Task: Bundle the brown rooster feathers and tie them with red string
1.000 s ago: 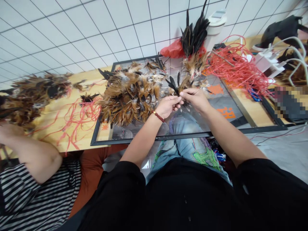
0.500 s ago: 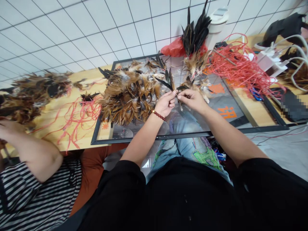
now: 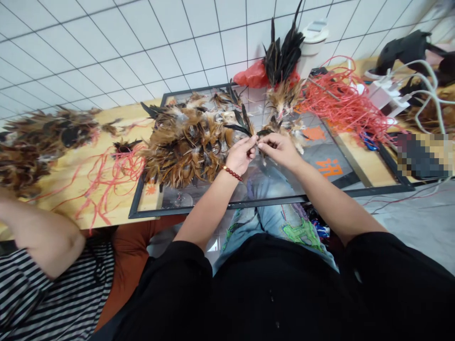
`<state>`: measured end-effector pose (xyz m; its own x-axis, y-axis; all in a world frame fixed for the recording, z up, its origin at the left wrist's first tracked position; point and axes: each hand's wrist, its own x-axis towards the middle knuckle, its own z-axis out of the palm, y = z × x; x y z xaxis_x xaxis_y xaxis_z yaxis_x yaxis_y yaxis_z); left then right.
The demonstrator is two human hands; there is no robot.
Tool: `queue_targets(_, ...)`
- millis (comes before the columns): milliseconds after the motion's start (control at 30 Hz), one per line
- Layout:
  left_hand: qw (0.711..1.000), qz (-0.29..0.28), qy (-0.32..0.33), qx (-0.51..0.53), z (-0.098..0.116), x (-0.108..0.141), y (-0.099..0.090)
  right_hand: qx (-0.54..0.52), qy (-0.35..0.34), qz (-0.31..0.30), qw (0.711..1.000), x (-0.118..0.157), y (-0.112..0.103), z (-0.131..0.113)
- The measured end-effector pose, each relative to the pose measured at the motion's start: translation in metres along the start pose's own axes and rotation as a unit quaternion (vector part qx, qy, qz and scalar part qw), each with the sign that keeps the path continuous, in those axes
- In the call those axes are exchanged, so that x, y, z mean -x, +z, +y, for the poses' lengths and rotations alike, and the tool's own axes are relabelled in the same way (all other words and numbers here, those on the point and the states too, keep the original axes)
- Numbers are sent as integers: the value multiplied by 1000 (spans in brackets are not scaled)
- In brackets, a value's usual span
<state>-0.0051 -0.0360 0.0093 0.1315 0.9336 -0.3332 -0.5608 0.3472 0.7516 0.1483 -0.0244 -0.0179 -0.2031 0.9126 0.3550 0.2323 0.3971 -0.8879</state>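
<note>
My left hand (image 3: 242, 154), with a red bead bracelet at the wrist, pinches the base of a small bunch of dark feathers (image 3: 243, 122) above the glass. Close against it on the right, my right hand (image 3: 279, 149) has its fingertips pressed together at the same spot; what they grip is too small to make out. A large heap of brown feathers (image 3: 188, 142) lies just left of my hands. Behind my right hand are more brown feathers (image 3: 284, 99), with long black feathers (image 3: 282, 57) standing up by a red plastic bag (image 3: 251, 76).
A black-framed glass panel (image 3: 227, 205) lies on the wooden table (image 3: 117, 189). Red ribbon strands lie in a tangle (image 3: 341, 102) at right and in loose strips (image 3: 103, 173) at left. White chargers (image 3: 387, 97) stand far right. Another person's arm (image 3: 42, 232) is at far left.
The view has shifted slightly, moving the table things a little left. Both hands remain together at the base of the feather bunch, with barely any change in pose.
</note>
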Motion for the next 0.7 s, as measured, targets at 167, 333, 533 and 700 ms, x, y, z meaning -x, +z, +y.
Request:
queue_targets(167,998,34,43,12,2,-1,1,72,-14,56,996,-6,-15,3)
queue_targets(333,995,53,70,51,8,-2,0,301,43,214,928,-7,-76,15)
queue_targets(533,993,61,72,75,11,-3,-1,435,200,148,866,-4,-95,27)
queue_targets(700,992,63,68,80,9,-5,-3,446,161,52,879,-1,-76,14)
